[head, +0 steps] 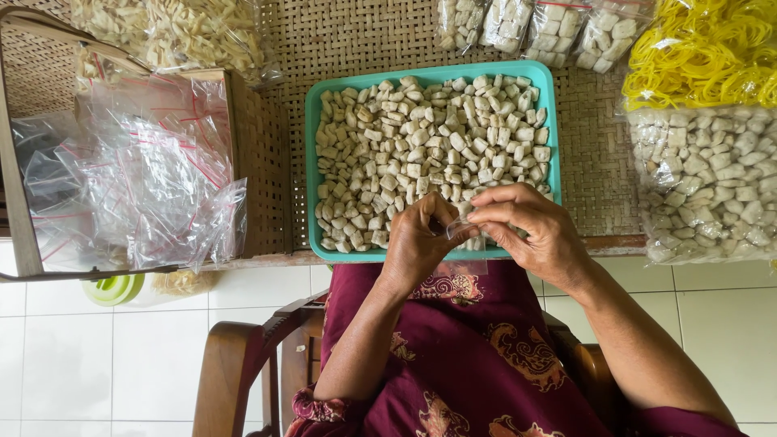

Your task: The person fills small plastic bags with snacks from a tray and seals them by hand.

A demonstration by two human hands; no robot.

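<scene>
Small clear bag [468, 239], pinched at its mouth by fingers of left hand [417, 243] and right hand [534, 231], sits empty at teal tray's [311, 174] 6 o'clock edge; tray full, filled packets [541, 24] at 12 o'clock, so packing looks partway.

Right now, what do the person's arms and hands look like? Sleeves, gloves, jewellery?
Both arms are bare from hand to elbow. Left hand and right hand: no gloves, rings, watch or bracelets visible. Maroon sleeves with an orange-pink swirl print end near the elbows, matching the garment over the lap.
</scene>
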